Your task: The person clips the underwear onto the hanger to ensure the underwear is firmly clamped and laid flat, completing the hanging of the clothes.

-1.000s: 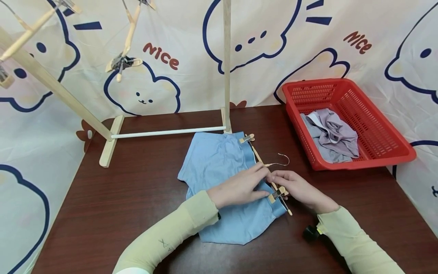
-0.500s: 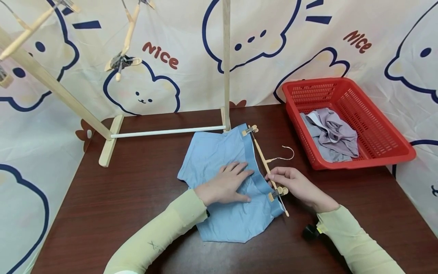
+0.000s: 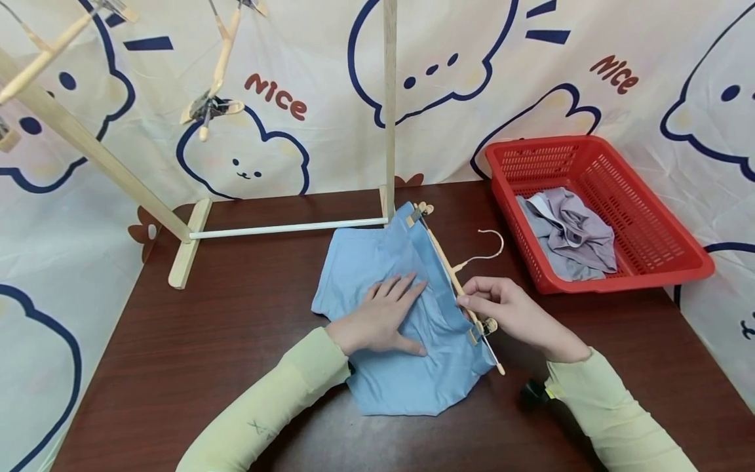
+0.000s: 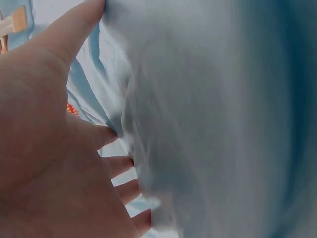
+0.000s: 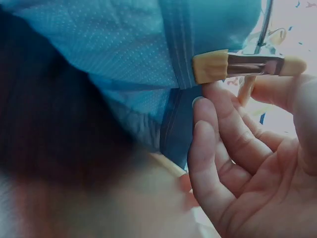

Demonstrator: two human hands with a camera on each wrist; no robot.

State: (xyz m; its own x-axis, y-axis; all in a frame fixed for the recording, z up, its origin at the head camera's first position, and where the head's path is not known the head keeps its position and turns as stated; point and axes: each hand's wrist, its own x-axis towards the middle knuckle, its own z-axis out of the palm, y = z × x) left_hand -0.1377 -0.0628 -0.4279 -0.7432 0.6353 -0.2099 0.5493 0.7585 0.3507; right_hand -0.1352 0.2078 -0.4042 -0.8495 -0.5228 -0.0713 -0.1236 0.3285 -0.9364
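Compared with half a second ago, the wooden clip hanger (image 3: pixel 452 274) has shifted at its far end, up and to the left, carrying that corner of the waistband (image 3: pixel 435 272) along. It holds the light-blue shorts (image 3: pixel 430 321), which lie before me on the bench (image 3: pixel 194 367). Its long axis slants from near the wooden rack (image 3: pixel 390 118) down toward my right, the wire hook (image 3: pixel 502 242) jutting rightward. My right hand (image 3: pixel 510 311) is nearer: its fingers pinch the bar just beyond the near clip (image 3: pixel 480 329), with the shorts to their left. My left hand (image 3: pixel 377 318) grasps nothing, fingers spread over the cloth. Farther right, a red basket (image 3: pixel 625 282) holds crumpled mauve and grey clothes (image 3: pixel 580 229).
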